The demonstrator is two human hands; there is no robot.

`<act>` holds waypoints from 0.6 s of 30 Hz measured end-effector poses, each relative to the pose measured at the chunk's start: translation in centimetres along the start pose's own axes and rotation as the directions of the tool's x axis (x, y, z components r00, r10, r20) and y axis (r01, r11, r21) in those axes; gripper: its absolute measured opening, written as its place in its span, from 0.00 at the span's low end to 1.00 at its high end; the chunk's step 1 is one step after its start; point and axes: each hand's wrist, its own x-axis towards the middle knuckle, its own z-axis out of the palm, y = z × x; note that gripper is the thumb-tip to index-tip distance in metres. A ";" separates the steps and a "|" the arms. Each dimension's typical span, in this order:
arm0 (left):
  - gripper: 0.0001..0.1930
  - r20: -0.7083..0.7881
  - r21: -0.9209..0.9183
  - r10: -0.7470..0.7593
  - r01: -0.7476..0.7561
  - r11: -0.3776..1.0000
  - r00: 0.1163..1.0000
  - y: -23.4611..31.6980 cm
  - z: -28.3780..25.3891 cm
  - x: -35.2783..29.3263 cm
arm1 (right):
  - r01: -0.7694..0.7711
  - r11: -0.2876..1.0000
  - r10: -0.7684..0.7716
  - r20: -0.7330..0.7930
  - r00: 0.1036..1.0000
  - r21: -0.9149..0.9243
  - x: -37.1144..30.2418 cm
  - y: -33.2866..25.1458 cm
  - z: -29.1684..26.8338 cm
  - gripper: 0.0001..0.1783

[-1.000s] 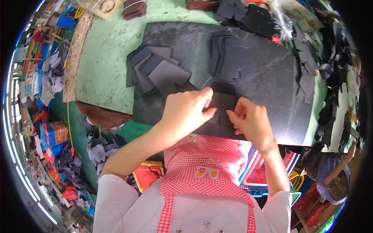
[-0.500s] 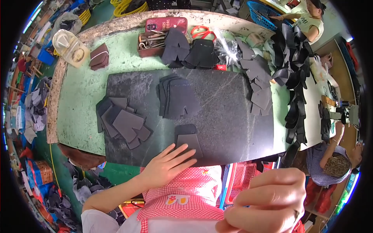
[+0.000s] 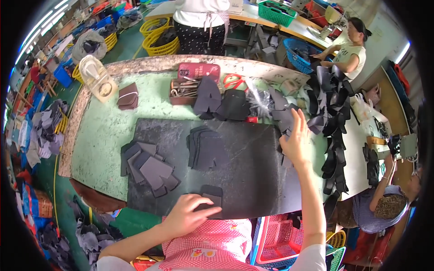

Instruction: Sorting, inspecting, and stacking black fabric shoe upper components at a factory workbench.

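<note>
Bright, even daylight fills the scene, strongest at the upper right where a window (image 3: pixel 402 52) blows out to white, and shadows under the dark cut pieces (image 3: pixel 205 147) on the green table (image 3: pixel 101 135) stay soft and faint. The dark slab (image 3: pixel 253 167) carries a dull sheen near its far edge. Fisheye bending curves the table's far edge and squeezes everything near the black rim, and the raised right hand (image 3: pixel 296 142) is slightly motion-blurred.

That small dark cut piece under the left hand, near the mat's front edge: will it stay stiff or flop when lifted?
The dark piece lies thin and flat under the left hand, so it is probably light and flexible. Similar pieces fan out flat, so it likely slides rather than rolls.
</note>
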 end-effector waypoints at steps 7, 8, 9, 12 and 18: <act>0.15 -0.470 0.372 -0.188 0.387 0.844 0.863 -3.3 -6.9 -2.9 | 0.029 0.988 -0.026 -0.024 0.999 0.153 0.5 5.3 1.0 0.21; 0.14 -0.406 0.506 -0.289 0.477 0.719 0.867 -3.8 -7.1 -3.2 | 0.046 0.959 -0.041 -0.024 0.999 0.280 0.1 5.0 0.3 0.17; 0.14 -0.405 0.503 -0.292 0.478 0.720 0.867 -3.9 -7.1 -3.2 | 0.129 0.940 -0.130 -0.020 0.991 0.315 -0.7 4.8 -1.2 0.18; 0.15 -0.373 0.427 -0.253 0.408 0.807 0.892 -3.3 -7.2 -2.3 | 0.322 0.924 -0.361 0.190 0.913 0.209 -3.7 3.6 -4.5 0.24; 0.24 -0.254 0.158 -0.083 0.126 0.979 0.964 -4.5 -2.2 7.2 | 0.083 0.960 -0.139 0.197 0.971 0.267 -4.2 3.9 -4.5 0.18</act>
